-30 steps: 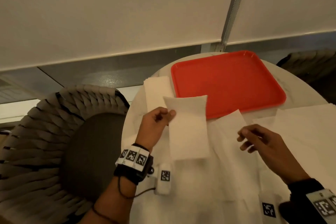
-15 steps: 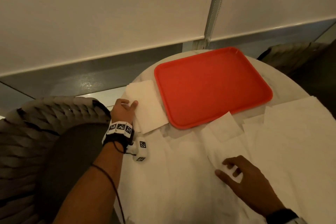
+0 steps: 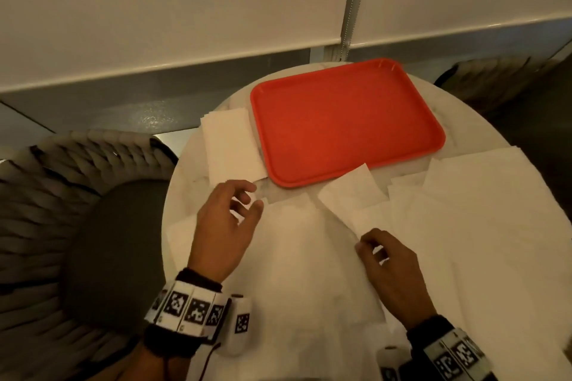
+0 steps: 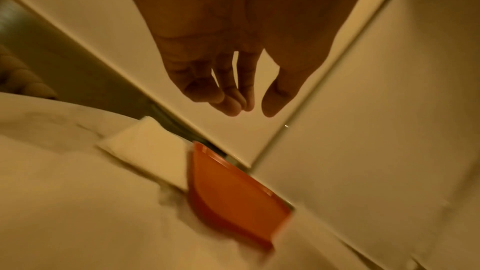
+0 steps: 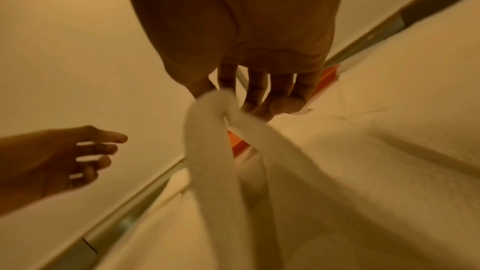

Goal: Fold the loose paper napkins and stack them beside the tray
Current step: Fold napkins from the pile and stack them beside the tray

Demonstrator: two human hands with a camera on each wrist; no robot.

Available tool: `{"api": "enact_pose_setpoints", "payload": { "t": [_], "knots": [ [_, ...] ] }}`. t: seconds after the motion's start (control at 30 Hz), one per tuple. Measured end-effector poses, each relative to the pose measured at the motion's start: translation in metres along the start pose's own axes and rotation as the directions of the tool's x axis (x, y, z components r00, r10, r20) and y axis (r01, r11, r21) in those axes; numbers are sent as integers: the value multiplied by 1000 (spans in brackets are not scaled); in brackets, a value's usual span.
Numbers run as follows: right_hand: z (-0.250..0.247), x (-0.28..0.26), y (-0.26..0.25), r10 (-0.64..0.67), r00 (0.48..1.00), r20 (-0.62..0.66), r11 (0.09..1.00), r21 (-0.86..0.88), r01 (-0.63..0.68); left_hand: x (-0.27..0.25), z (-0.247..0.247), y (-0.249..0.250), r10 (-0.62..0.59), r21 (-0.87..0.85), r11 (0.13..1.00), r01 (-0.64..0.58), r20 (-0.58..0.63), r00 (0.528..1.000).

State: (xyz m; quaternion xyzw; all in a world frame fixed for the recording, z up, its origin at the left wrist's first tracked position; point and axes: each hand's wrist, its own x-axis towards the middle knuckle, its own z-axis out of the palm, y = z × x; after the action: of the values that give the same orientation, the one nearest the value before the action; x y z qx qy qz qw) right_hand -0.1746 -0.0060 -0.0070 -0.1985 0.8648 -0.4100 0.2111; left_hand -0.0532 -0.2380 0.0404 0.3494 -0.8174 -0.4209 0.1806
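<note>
A red tray (image 3: 346,120) lies at the far side of the round white table (image 3: 182,170). Left of it rests a stack of folded white napkins (image 3: 230,142), also seen in the left wrist view as a pale stack (image 4: 145,145) beside the tray (image 4: 228,194). Loose unfolded napkins (image 3: 464,226) cover the near and right table. My left hand (image 3: 247,204) hovers empty with loosely spread fingers just below the stack. My right hand (image 3: 368,244) pinches the edge of a loose napkin (image 5: 207,151) between thumb and forefinger, lifting it off the pile.
A woven grey chair (image 3: 77,195) with a dark seat stands left of the table. Another woven chair (image 3: 495,80) shows at the far right. A white roller blind (image 3: 185,9) and grey sill run behind the table.
My left hand laid the folded napkin on the stack beside the tray, let go and drew back toward the middle. My right hand dropped to the loose pile and pinched a napkin.
</note>
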Motion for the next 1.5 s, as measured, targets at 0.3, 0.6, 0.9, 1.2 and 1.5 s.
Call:
{"api": "enact_pose_setpoints", "payload": {
  "t": [0.3, 0.6, 0.9, 1.2, 1.5],
  "knots": [
    [-22, -24, -18, -332, 942, 54, 939, 111, 325, -74, 78, 74, -212, -225, 937, 266, 238, 948],
    [-57, -42, -18, -395, 915, 78, 882, 310, 354, -92, 74, 104, -304, -595, 720, 358, 193, 933],
    [-91, -20, -6, -169, 805, 568, 651, 678, -341, -104, 39, 108, -346, -653, 654, 381, 190, 919],
    [-78, -22, -25, -115, 924, 365, 806, 578, -128, -112, 39, 96, -126, -315, 942, 114, -16, 992],
    [-53, -30, -60, -205, 862, 463, 586, 764, -271, -98, 49, 108, 5, -409, 909, 80, 202, 979]
  ]
}}
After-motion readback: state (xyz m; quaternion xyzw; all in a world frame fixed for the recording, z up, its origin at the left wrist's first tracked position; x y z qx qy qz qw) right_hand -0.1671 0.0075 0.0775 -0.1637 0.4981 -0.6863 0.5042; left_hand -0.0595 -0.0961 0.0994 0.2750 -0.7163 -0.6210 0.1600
